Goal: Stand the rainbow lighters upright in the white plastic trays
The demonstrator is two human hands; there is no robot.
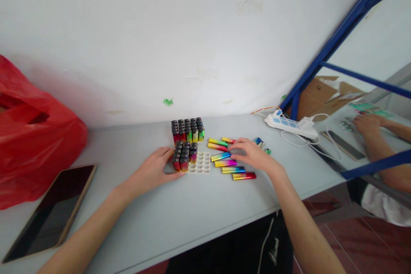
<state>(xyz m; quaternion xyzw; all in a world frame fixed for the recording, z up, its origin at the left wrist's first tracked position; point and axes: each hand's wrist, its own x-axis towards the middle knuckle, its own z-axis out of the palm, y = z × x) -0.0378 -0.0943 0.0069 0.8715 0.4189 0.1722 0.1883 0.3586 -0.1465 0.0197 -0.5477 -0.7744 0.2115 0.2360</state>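
A white tray with rounded pockets sits on the table, its left part filled with upright, black-topped sticks that look like lighters. My left hand grips the tray's left end, thumb along the front and fingers behind. To the right, several shiny two-coloured sticks lie loosely in a column. Over their right ends is my right hand, thumb and fingers apart, its fingertips by a yellow-red stick and a blue-yellow one. Behind the tray stands a block of black-topped lighters.
On the left are a red plastic bag and a dark tablet. A white power strip with cables lies at right, beside a blue metal frame. Beyond it, another person's hands and a cardboard box show.
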